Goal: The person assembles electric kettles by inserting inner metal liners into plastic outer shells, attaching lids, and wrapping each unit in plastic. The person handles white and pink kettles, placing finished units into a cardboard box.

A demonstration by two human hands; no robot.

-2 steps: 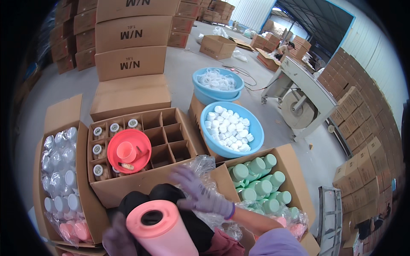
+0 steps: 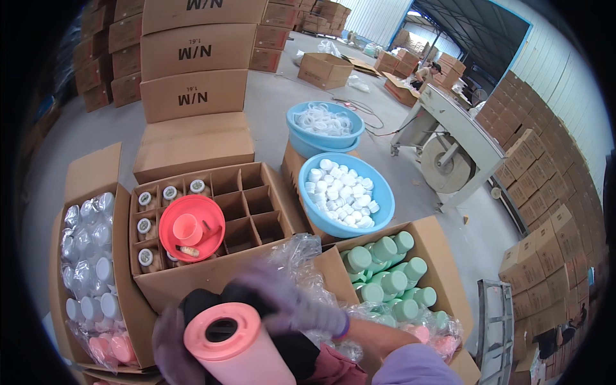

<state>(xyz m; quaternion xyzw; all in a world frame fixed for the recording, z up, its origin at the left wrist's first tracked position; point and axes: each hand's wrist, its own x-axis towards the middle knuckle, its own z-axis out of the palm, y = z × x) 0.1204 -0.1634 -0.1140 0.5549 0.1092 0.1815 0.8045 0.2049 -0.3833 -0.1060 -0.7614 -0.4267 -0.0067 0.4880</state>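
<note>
A pink jug [image 2: 247,353] with a round dark opening in its top leans over my lap. My left hand [image 2: 172,346], in a greyish-purple glove, is against the jug's left side; blur and the jug hide part of its fingers. Just above and right of the jug, my right hand [image 2: 289,298] is smeared by motion, with thumb and fingers apart and nothing visible in it. Beyond them, a red plastic dish [image 2: 215,247] rests on a divided carton [image 2: 192,273]. Inside the dish are a small pink cup [image 2: 187,227] and a small brush-like tool [image 2: 187,251].
Clear bottles [image 2: 83,240] fill a left carton; green bottles [image 2: 388,282] fill a right one. Blue basins hold white caps [image 2: 343,192] and clear rings [image 2: 324,120]. Crumpled plastic film [image 2: 298,256] lies right of the divided carton. A wheeled machine [image 2: 449,147] stands beyond. Another person [image 2: 427,76] is far back.
My right hand has swung left and slightly down, closer to the jug's top. The jug has shifted slightly left and down, while my left hand has come up along its side.
</note>
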